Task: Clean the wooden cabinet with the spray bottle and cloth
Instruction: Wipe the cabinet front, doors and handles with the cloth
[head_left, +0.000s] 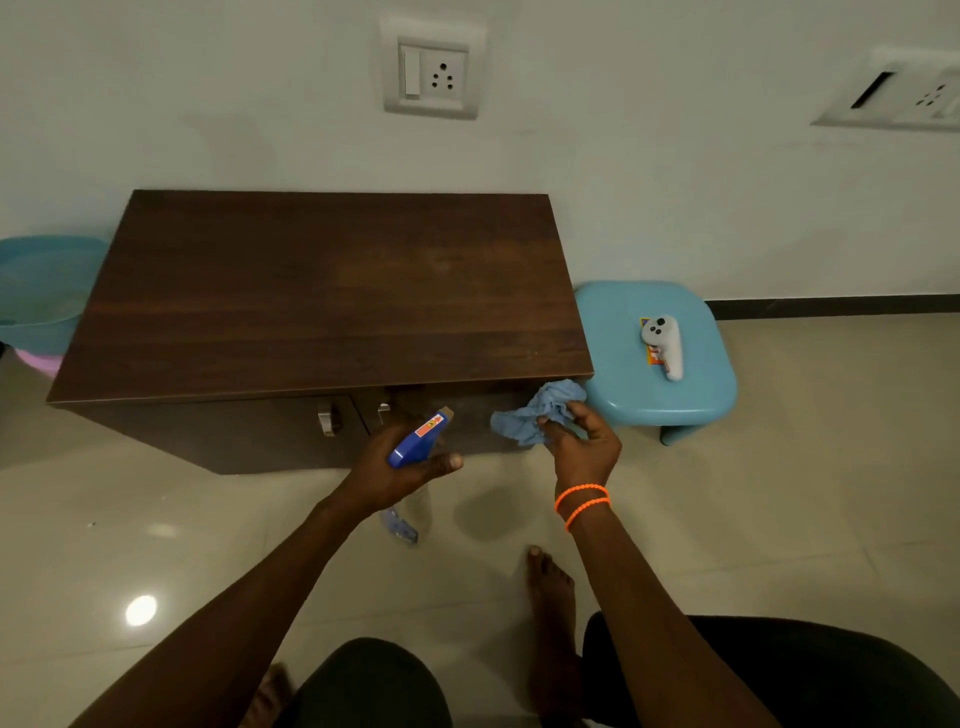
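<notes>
A low dark wooden cabinet stands against the wall, with two metal door handles on its front. My left hand grips a spray bottle with a blue head, its nozzle pointing at the right cabinet door. The bottle's clear body hangs below the hand. My right hand pinches a crumpled light blue cloth held against the right front of the cabinet, just under the top edge.
A light blue plastic stool stands right of the cabinet with a white controller on it. A blue basin over a pink one sits at the left. My bare feet and knees are on the glossy tiled floor. Wall sockets are above.
</notes>
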